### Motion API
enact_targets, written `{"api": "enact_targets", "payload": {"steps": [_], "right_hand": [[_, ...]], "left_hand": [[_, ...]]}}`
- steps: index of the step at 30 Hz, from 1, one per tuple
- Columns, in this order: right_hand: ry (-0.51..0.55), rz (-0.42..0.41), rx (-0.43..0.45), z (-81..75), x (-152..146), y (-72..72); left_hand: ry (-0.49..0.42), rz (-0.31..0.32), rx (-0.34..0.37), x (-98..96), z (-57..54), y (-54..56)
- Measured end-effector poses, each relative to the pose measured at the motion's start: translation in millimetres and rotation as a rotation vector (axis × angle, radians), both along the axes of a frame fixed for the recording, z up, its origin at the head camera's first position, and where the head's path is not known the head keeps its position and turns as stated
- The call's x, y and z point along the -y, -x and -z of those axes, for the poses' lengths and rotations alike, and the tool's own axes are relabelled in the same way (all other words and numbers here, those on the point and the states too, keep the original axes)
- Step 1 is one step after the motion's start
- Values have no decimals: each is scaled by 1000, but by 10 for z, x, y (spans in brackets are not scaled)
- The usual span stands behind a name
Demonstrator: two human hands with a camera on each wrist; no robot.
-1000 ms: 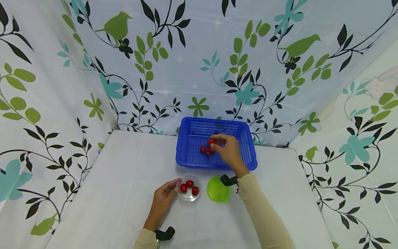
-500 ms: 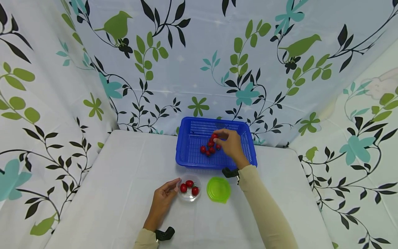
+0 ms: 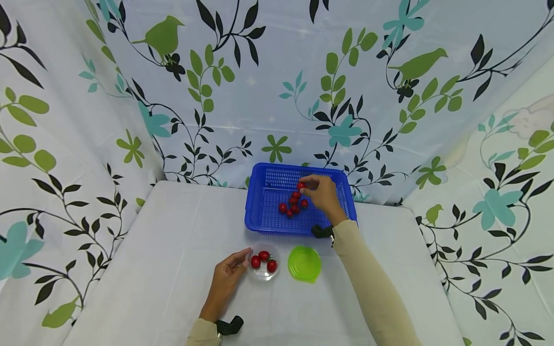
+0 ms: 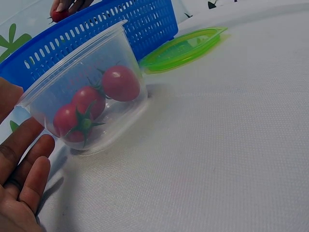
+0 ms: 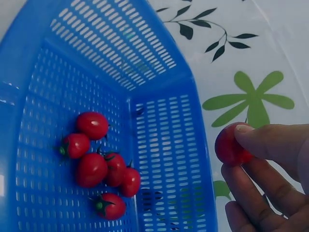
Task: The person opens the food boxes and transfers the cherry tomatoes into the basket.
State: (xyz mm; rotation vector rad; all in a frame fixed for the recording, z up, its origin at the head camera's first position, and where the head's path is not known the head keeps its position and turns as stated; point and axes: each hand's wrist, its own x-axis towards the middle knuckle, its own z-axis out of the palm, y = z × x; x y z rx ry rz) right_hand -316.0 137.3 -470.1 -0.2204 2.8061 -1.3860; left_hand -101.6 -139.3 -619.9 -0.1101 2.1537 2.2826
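Right hand [image 3: 323, 194] has a red tomato [image 5: 228, 145] pinched between thumb and fingers, held up above the blue basket [image 3: 268, 228]. 6 more tomatoes [image 5: 91, 170] are sitting in there, bunched on the basket floor, some of them touching. Left hand [image 3: 227, 273] is low over the bench [image 3: 173, 288], fingers loosely apart and touching the side of a clear cup [image 3: 261, 274]. That cup's upright with 3 tomatoes [image 3: 256, 261] inside. Bright green lid [image 3: 304, 264] is lying just right of the cup, not touching it, on the person's side of the basket.
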Motion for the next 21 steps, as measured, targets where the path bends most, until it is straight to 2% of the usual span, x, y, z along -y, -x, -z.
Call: {"api": "enact_targets", "payload": {"steps": [7,21], "right_hand": [[-40,1,49,41,-16,99],[-91,-1,141,233,-125,306]], "left_hand": [[0,6,-16,7,11,3],[2,11,50,20,8,-10]]}}
